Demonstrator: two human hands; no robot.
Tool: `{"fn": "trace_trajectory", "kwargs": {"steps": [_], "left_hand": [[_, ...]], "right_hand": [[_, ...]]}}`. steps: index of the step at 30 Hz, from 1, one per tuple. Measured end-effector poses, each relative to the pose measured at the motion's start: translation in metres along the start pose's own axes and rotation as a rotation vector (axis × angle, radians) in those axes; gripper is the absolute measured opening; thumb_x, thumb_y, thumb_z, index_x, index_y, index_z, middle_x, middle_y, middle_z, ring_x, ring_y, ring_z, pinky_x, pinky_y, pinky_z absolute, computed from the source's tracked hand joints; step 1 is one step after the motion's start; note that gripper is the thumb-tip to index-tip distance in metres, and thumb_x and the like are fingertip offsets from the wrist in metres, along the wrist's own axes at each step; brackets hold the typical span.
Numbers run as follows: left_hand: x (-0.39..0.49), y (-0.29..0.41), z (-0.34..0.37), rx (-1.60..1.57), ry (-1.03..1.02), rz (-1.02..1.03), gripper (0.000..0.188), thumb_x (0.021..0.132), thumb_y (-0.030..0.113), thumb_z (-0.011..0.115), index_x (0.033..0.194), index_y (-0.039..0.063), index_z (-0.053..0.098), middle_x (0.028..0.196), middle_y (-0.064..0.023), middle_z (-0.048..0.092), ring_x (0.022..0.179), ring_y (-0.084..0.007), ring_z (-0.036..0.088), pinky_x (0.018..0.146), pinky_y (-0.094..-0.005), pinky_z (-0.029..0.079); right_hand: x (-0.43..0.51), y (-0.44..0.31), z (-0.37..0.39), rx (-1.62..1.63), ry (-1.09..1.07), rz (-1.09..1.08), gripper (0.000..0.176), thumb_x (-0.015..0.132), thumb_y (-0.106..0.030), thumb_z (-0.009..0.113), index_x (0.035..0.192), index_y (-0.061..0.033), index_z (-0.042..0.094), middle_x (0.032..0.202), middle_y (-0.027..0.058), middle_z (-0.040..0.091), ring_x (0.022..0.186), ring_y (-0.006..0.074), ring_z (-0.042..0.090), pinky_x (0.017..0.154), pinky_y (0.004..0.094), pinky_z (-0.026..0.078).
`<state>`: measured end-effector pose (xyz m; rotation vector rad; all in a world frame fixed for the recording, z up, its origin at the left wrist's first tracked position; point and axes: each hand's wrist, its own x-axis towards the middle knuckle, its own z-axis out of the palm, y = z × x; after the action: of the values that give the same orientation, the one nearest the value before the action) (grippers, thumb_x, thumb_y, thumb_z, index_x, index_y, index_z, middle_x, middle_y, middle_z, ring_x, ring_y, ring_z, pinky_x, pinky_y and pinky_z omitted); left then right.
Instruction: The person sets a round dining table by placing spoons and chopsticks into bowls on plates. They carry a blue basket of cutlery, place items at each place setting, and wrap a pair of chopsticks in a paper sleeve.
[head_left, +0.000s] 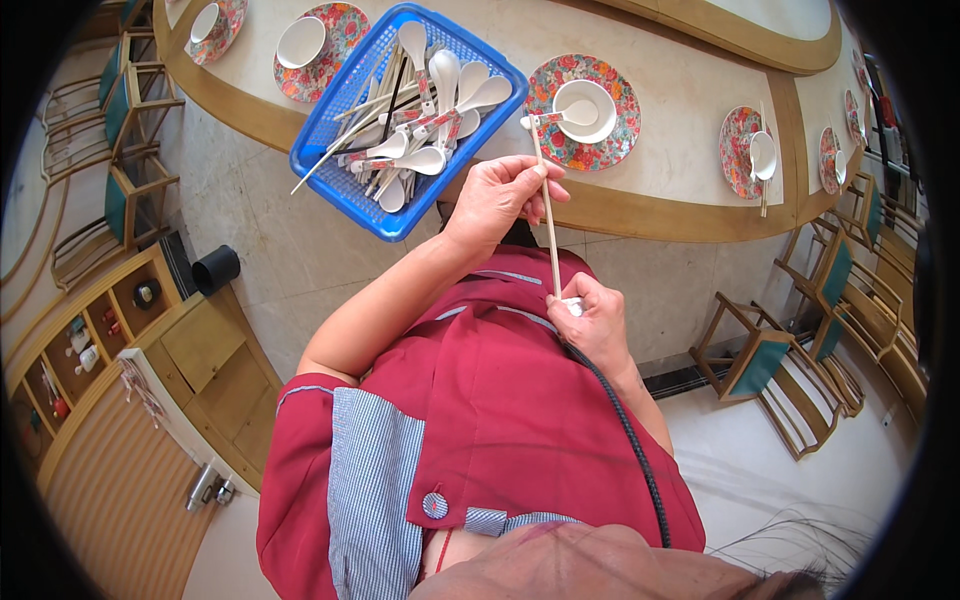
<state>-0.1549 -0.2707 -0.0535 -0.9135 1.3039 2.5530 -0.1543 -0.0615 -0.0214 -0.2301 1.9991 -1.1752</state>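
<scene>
My left hand (499, 196) pinches the upper part of a pale chopstick (552, 232), or a pair held together. My right hand (594, 319) grips the lower end, with something small and white, perhaps a tissue or cloth (574, 306), between its fingers. Just beyond my left hand, a floral plate (622, 150) carries a white bowl (609, 124) with a white spoon (579, 113) across it; the spoon's handle lies by the chopstick's upper tip. A blue plastic basket (304, 154) holds chopsticks (375, 101) and white spoons (424, 160), left of that plate at the table's edge.
The curved table (675, 227) has a wooden rim and more floral plates (735, 139) with bowls. Wooden chairs (759, 367) with green seats stand at right and left. A black bin (216, 270) and a wooden cabinet (217, 367) are at the left.
</scene>
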Motion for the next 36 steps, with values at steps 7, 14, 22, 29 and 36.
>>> {"fn": "trace_trajectory", "kwargs": {"steps": [7,14,22,29,36], "left_hand": [[-0.001,-0.002,-0.006,-0.017,-0.067,-0.007,0.023,0.099,0.015,0.059,0.115,0.000,0.066,0.097,-0.0089,0.073,0.067,-0.0053,0.059,0.067,-0.0224,0.052],[-0.003,-0.001,-0.016,-0.017,-0.051,0.020,0.026,0.096,0.013,0.063,0.119,0.001,0.065,0.103,-0.0094,0.072,0.072,-0.0071,0.063,0.070,-0.0235,0.054],[-0.020,0.017,-0.051,0.028,0.094,0.079,0.025,0.097,0.019,0.064,0.115,0.001,0.066,0.103,-0.0112,0.072,0.079,-0.0100,0.067,0.073,-0.0248,0.057],[-0.044,0.082,-0.136,0.155,0.696,0.700,0.018,0.098,0.020,0.063,0.101,0.003,0.069,0.093,-0.0091,0.074,0.074,-0.0101,0.067,0.070,-0.0255,0.056],[-0.072,0.126,-0.213,0.251,1.076,1.041,0.015,0.098,0.010,0.062,0.101,-0.004,0.065,0.090,-0.0124,0.073,0.074,-0.0123,0.069,0.069,-0.0252,0.058]], "right_hand": [[0.002,0.000,0.003,0.000,-0.015,0.003,0.019,0.080,-0.012,0.071,0.071,0.0002,0.059,0.053,0.0100,0.056,0.047,0.0129,0.056,0.046,0.0306,0.043],[0.008,-0.010,0.003,0.148,-0.096,0.117,0.017,0.084,-0.009,0.069,0.072,-0.0006,0.059,0.054,0.0026,0.058,0.047,0.0081,0.055,0.044,0.0269,0.042],[0.018,-0.016,0.019,0.104,0.010,0.051,0.015,0.087,-0.011,0.074,0.083,-0.0003,0.065,0.062,-0.0028,0.059,0.057,0.0024,0.051,0.051,0.0211,0.040],[0.025,-0.029,0.016,0.037,0.176,-0.158,0.014,0.093,-0.008,0.068,0.104,-0.0006,0.068,0.075,-0.0032,0.062,0.060,0.0021,0.052,0.053,0.0191,0.041],[0.024,-0.028,0.037,-0.077,0.142,-0.255,0.012,0.091,-0.011,0.069,0.097,-0.0002,0.069,0.076,0.0067,0.068,0.057,0.0085,0.058,0.054,0.0259,0.047]]}}
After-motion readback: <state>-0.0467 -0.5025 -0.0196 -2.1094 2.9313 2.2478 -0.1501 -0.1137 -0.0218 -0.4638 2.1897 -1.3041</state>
